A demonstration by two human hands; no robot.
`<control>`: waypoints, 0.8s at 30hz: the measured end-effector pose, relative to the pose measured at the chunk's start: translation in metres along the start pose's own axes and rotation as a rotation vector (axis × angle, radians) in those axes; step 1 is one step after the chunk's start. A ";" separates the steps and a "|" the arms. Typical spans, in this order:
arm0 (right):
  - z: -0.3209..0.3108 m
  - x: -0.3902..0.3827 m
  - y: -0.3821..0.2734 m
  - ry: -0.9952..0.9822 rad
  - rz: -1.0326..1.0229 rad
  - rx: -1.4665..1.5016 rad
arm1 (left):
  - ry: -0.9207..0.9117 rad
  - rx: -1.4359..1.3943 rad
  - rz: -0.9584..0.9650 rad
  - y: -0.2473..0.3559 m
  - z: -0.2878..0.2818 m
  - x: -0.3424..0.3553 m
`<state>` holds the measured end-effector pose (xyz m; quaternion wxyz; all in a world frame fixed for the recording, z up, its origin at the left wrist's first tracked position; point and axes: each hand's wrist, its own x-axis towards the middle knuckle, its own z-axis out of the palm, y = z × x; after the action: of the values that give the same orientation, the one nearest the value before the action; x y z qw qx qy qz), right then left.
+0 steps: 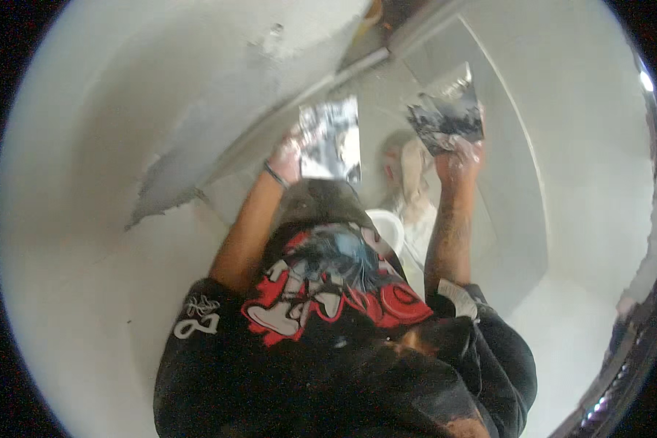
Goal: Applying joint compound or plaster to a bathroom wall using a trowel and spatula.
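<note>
My left hand (289,153), dusted with white, is closed on a shiny rectangular metal blade (332,135), like a plastering trowel, held upright in front of me at the middle. My right hand (458,160), also smeared white, grips a second metal blade (449,102) with grey, wet-looking material on it, held higher and to the right. The two blades are apart. The handles are hidden by the blades and my fingers. Below and between my arms a white round container (387,226) is partly hidden by my printed black shirt.
A pale wall (95,117) with an uneven grey patch (160,208) curves along the left. A grey tiled surface (504,197) with a pale edge lies to the right. A white-stained leg or shoe (412,182) shows between my arms. A small yellowish object (372,14) is at the top.
</note>
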<state>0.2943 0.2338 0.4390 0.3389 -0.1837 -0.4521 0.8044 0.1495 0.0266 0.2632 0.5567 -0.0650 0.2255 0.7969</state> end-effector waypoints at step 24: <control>-0.092 -0.069 0.093 -0.160 -0.098 -1.054 | 0.120 0.029 0.314 -0.004 0.070 -0.006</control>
<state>0.3630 0.2067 0.3106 0.2023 -0.2458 -0.8272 0.4631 0.1651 0.0529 0.3261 0.4116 -0.0683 0.2772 0.8655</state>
